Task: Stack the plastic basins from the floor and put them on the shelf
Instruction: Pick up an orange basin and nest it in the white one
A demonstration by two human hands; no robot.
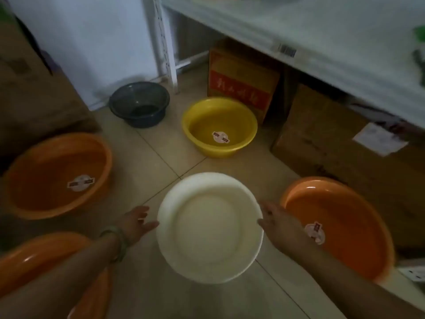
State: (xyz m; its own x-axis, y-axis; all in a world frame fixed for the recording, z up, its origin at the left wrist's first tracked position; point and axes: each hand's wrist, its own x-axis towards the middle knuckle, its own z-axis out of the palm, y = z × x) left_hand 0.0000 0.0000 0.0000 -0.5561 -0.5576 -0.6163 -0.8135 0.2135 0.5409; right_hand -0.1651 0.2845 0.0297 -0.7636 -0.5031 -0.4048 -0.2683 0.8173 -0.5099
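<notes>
Open hands [135,223] flanking round white basin [209,227]

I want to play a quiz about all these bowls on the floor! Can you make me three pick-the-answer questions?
1. Where is the yellow basin?
A. on the shelf
B. on the floor in front of a red and yellow box
C. inside the white basin

2. How many orange basins show?
A. one
B. three
C. five

3. What are the hands doing?
A. reaching at each side of the white basin
B. lifting the dark basin
C. holding a box

Answers:
1 B: it sits on the tiles before the box.
2 B: one at left, one at right, one at bottom left.
3 A: left hand and right hand flank its rim, fingers spread.
</notes>
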